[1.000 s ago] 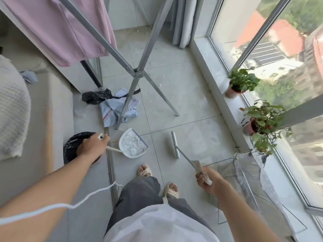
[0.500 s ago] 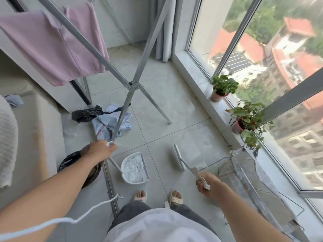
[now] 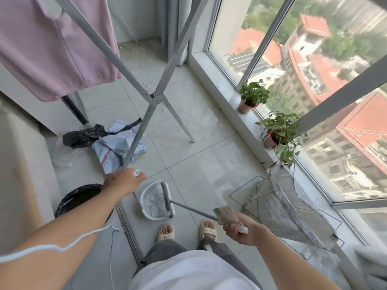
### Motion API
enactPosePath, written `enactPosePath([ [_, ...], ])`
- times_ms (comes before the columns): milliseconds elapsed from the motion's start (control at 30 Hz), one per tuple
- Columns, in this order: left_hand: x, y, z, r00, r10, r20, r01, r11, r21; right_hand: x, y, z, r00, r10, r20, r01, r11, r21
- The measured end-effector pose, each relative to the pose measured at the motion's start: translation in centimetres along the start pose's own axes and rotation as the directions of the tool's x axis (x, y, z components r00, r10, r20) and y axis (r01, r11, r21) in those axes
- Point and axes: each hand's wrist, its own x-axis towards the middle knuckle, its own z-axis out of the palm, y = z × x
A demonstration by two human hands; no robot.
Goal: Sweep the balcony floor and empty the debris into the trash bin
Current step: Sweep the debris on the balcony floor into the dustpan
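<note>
Left of the dustpan (image 3: 156, 200), just beside it, sits the trash bin (image 3: 80, 196) w/ black liner; left hand (image 3: 123, 181) above the two, fingers curled round the top of the pan's handle; pan rests on the floor (image 3: 188, 155), holding white debris; broom head (image 3: 167, 198) lies across the pan's mouth, touching it; right of the pan, right hand (image 3: 240, 230) grips the broom's handle end, fingers wrapped round it, a paper tag just by them. Step looks like the last scraps being drawn in; next move prob. lift the pan level, swing it left over the bin & tip, w/o spilling. Beyond the pan: crumpled bags (image 3: 117, 143) and drying rack legs (image 3: 155, 99), pink cloth (image 3: 52, 45) hanging; white bits remain on tiles farther off, so more sweeping likely. Right of the pan: wire frame (image 3: 293, 208), potted plants (image 3: 278, 132) on the sill. A rack leg near the left hand may crowd the lift.
</note>
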Motion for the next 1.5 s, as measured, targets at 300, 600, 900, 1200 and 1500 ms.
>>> enactPosePath([
  [300, 2.2, 1.4, 0.0, 0.995, 0.049, -0.086, -0.044, 0.997, 0.061, 0.8, 2.2, 3.2, 0.946, -0.121, -0.302, 0.034, 0.960, -0.278],
  [600, 2.6, 1.0, -0.1, 0.991, 0.070, -0.117, -0.061, 0.995, 0.081, 1.5, -0.1, 3.4, 0.982, -0.044, -0.185, 0.034, 0.998, -0.060],
  [900, 3.6, 4.2, -3.4, 0.997, 0.080, -0.014, -0.079, 0.994, 0.076, -1.1, -5.7, 2.1, 0.960, -0.175, -0.221, 0.152, 0.982, -0.115],
  [1200, 4.1, 19.0, -7.3, 0.947, 0.315, -0.057, -0.302, 0.938, 0.170, -1.4, -13.4, -4.4, 0.942, -0.230, -0.244, 0.235, 0.972, -0.009],
  [1500, 7.5, 34.4, -10.3, 0.942, 0.332, -0.059, -0.316, 0.930, 0.189, -4.0, -23.1, -13.5, 0.945, -0.242, -0.219, 0.285, 0.939, 0.195],
])
